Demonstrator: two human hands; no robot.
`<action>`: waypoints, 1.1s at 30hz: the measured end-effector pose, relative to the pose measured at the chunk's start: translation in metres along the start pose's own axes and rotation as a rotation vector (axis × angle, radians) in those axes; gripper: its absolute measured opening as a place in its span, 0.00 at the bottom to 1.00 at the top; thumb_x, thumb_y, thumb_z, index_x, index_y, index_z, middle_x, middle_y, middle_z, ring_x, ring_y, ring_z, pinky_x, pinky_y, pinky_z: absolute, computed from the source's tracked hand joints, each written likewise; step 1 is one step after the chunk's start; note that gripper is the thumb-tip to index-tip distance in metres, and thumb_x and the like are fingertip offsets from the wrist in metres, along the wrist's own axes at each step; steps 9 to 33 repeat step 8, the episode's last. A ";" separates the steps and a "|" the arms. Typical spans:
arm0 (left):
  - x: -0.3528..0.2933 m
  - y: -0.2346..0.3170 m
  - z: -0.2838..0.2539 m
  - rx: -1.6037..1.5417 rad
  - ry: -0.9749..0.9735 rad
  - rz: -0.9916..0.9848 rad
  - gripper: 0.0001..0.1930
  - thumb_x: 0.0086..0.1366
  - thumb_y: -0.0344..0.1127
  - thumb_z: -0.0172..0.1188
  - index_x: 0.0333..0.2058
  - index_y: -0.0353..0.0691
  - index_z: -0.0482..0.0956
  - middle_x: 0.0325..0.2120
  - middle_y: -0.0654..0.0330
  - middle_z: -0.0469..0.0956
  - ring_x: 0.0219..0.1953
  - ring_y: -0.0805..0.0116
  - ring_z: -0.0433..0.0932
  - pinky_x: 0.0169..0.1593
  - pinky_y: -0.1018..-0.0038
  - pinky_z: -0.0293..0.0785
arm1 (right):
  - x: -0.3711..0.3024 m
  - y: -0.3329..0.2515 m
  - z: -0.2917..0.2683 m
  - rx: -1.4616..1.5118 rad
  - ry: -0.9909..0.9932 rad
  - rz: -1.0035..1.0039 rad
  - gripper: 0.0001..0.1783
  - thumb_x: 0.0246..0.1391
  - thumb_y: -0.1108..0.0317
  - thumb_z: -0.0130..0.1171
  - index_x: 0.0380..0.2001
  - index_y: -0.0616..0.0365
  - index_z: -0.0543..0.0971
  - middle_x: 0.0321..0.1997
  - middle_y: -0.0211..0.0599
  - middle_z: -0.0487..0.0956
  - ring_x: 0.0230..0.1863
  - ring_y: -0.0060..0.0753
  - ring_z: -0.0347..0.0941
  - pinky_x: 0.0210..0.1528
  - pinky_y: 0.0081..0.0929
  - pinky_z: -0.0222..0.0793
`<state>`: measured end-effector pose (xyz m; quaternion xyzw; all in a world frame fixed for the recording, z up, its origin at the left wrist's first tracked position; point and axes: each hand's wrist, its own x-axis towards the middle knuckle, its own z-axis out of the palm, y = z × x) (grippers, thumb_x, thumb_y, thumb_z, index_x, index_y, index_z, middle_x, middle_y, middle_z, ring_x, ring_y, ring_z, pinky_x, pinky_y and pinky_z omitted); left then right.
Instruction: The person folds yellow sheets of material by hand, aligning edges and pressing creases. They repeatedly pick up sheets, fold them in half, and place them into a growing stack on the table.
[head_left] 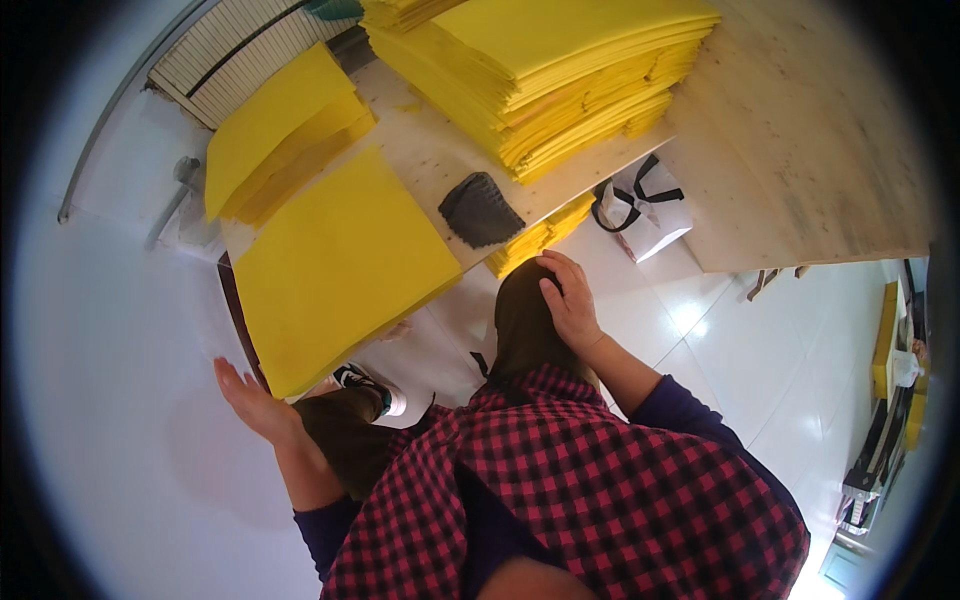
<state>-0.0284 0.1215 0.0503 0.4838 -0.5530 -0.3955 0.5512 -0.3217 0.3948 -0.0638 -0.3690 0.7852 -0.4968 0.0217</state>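
My left hand (250, 400) is at the left, its fingers stretched out and nothing in them. It is nearest to the front left corner of a flat stack of large yellow sheets (340, 270), which lies on the table's near end and juts past its edge. Whether the hand touches the table's side cannot be made out. My right hand (570, 305) rests on my right knee (525, 310), fingers extended, holding nothing. A folded dark grey cloth (481, 211) lies on the table, right of the sheets.
Behind, folded yellow sheets (280, 135) lean at the left, and a tall yellow pile (590, 80) stands on the worn table (425, 150). Under the edge are more yellow pieces (540, 237) and a white bag (645, 210) with black handles. A board (800, 150) rises at right.
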 end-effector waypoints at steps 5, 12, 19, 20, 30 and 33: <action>-0.005 -0.045 -0.067 0.215 0.065 -0.008 0.26 0.70 0.46 0.36 0.60 0.35 0.59 0.61 0.53 0.59 0.64 0.62 0.56 0.65 0.68 0.51 | 0.001 -0.009 -0.004 0.082 -0.017 0.066 0.15 0.59 0.64 0.50 0.46 0.58 0.74 0.53 0.43 0.72 0.56 0.44 0.65 0.61 0.38 0.55; 0.002 -0.084 -0.104 0.486 -0.030 -0.055 0.27 0.70 0.46 0.40 0.61 0.35 0.59 0.62 0.53 0.59 0.64 0.61 0.56 0.65 0.67 0.50 | 0.001 -0.014 -0.001 0.356 -0.030 0.187 0.15 0.60 0.63 0.49 0.46 0.58 0.74 0.53 0.41 0.72 0.57 0.40 0.65 0.62 0.38 0.55; 0.002 -0.084 -0.104 0.486 -0.030 -0.055 0.27 0.70 0.46 0.40 0.61 0.35 0.59 0.62 0.53 0.59 0.64 0.61 0.56 0.65 0.67 0.50 | 0.001 -0.014 -0.001 0.356 -0.030 0.187 0.15 0.60 0.63 0.49 0.46 0.58 0.74 0.53 0.41 0.72 0.57 0.40 0.65 0.62 0.38 0.55; 0.002 -0.084 -0.104 0.486 -0.030 -0.055 0.27 0.70 0.46 0.40 0.61 0.35 0.59 0.62 0.53 0.59 0.64 0.61 0.56 0.65 0.67 0.50 | 0.001 -0.014 -0.001 0.356 -0.030 0.187 0.15 0.60 0.63 0.49 0.46 0.58 0.74 0.53 0.41 0.72 0.57 0.40 0.65 0.62 0.38 0.55; 0.002 -0.084 -0.104 0.486 -0.030 -0.055 0.27 0.70 0.46 0.40 0.61 0.35 0.59 0.62 0.53 0.59 0.64 0.61 0.56 0.65 0.67 0.50 | 0.001 -0.014 -0.001 0.356 -0.030 0.187 0.15 0.60 0.63 0.49 0.46 0.58 0.74 0.53 0.41 0.72 0.57 0.40 0.65 0.62 0.38 0.55; 0.002 -0.084 -0.104 0.486 -0.030 -0.055 0.27 0.70 0.46 0.40 0.61 0.35 0.59 0.62 0.53 0.59 0.64 0.61 0.56 0.65 0.67 0.50 | 0.001 -0.014 -0.001 0.356 -0.030 0.187 0.15 0.60 0.63 0.49 0.46 0.58 0.74 0.53 0.41 0.72 0.57 0.40 0.65 0.62 0.38 0.55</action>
